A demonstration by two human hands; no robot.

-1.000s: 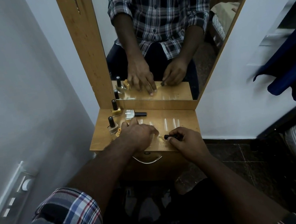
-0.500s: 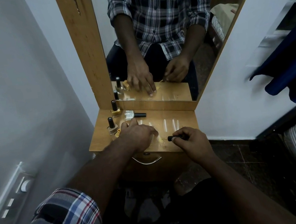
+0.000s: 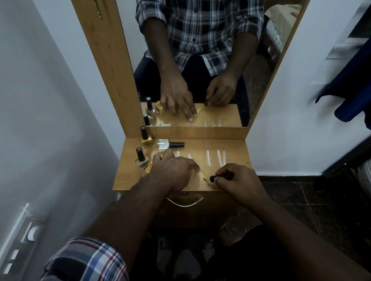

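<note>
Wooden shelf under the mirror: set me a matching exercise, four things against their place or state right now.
1. yellow polish bottle with black cap
2. clear glass bottle with black cap
3. black brush cap
4. curved metal drawer handle

a. lying on its side
b. pinched in the right hand
c. below the wooden shelf's front edge
d. upright beside the mirror

Pairs: 1-d, 2-a, 3-b, 4-c

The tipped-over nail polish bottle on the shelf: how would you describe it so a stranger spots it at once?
Find the tall mirror and the small wooden shelf under it. At the shelf's back left, just beyond the left hand, sits a cluster of little bottles. One clear bottle alone lies on its side, black cap pointing right; its neighbours stand upright.
</note>
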